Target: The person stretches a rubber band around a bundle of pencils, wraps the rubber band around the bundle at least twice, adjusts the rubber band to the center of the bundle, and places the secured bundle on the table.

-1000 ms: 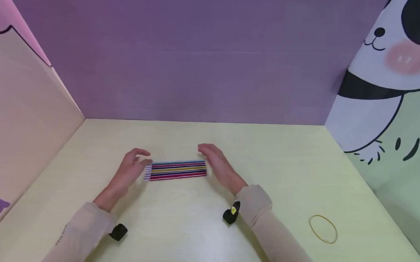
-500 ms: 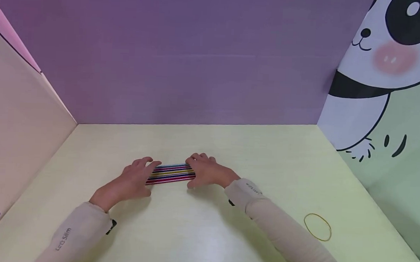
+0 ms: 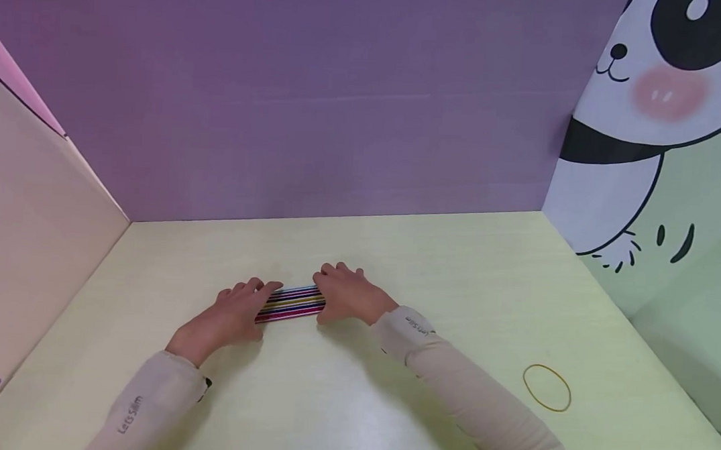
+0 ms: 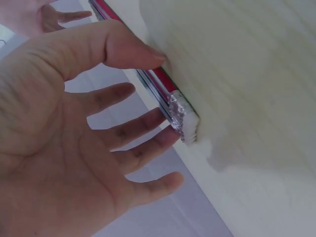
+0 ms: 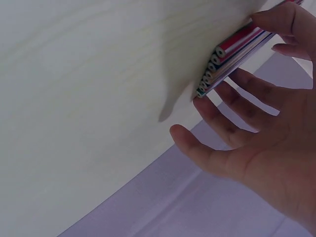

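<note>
A flat row of several coloured pencils lies side by side on the table. My left hand spans the left end, thumb on the near side and fingertips at the far side. In the left wrist view, silver bands and white erasers show at that end, just past the thumb. My right hand holds the other end the same way, its thumb on the near edge. Flat unsharpened pencil ends show in the right wrist view, beside the fingertips. The little finger of each hand stays apart from the pencils.
A yellow rubber band lies on the pale table to the right. A purple panel stands behind, with a panda-printed panel at the right and a pale panel at the left.
Both hands have come down from beside the pencils onto their two ends, thumbs near and fingers far. The hands are closer together. The head view has shifted slightly.
</note>
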{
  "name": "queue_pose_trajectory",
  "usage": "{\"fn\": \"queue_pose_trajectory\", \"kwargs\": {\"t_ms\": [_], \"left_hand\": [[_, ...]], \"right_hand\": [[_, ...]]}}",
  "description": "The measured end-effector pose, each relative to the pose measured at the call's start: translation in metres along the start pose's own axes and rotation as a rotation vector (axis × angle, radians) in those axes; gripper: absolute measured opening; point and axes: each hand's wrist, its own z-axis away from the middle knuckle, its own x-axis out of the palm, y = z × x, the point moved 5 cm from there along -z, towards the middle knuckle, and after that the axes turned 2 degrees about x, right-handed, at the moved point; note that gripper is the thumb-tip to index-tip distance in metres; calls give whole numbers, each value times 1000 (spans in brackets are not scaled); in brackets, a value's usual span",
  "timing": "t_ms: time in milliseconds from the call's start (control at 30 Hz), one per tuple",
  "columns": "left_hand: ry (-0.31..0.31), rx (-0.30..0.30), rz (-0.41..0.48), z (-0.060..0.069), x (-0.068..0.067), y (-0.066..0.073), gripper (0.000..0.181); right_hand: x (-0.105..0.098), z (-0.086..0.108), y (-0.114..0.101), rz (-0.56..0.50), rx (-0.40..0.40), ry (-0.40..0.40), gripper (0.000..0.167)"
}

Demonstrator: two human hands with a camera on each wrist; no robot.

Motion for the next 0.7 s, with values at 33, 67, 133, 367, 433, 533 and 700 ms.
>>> {"fn": "queue_pose_trajectory", "kwargs": {"t_ms": [33,67,133,367,433,533,700], "left_hand": [[6,1,-1,0,0,0,80],[12,3,-4,1,0,1,79],[18,2,-7,1,0,1,78],[47,5,-32,0,0,1,73],[65,18,-48,0,0,1,70],[85,29,-66,-1,0,-1,68],[78,27,-47,-2,2,-1,72]], "right_hand": [[-1,0,-1,3,2,-2,55],[-1,-1,-1,6,5,-4,55],[-1,-2,-1,13,15,-8,55],[-3,-4,-1,12,27,-15,54],[-4,-4,-2,6,25,-9,49],[-6,-5,-3,6,18,5,40],[-8,-6,-5,23,16,12,36]]}}
